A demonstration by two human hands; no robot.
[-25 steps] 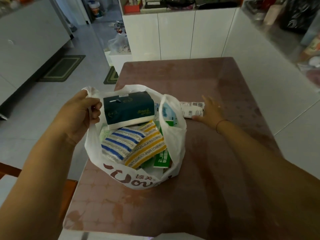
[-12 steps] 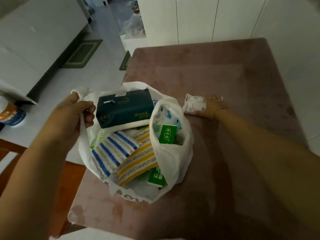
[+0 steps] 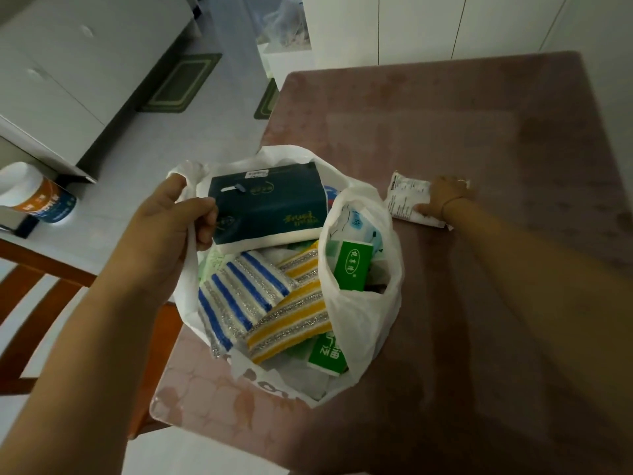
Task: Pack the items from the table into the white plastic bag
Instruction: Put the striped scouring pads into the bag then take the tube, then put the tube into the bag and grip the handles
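Left hand [image 3: 171, 228] is gripping the left handle of the white plastic bag [image 3: 363, 303], fingers curled tight round the bunched plastic and holding that side up. The bag is sitting open on the near-left part of the pink table [image 3: 479, 132], its right handle standing slack and hiding part of the contents. Visible inside: 1 dark teal tissue pack [image 3: 270, 204] lying on top toward the far side, 1 blue-striped scouring pad [image 3: 236, 293] and 1 yellow-striped scouring pad [image 3: 294, 313] overlapping below it, and 1 green box [image 3: 352, 265] standing against the right wall. A second green packet [image 3: 327, 354] is showing only a corner; lighter packets beneath are too covered to identify. Right hand [image 3: 445, 200] is lying on the table to the right of the bag, fingers curled over the right end of a white packet [image 3: 406, 197] and covering that end; print on the packet is too small to read. Whether the packet is leaving the surface cannot be told. Both forearms are running out of frame at the bottom. A wooden chair [image 3: 34, 303] is being cut off at the left edge.
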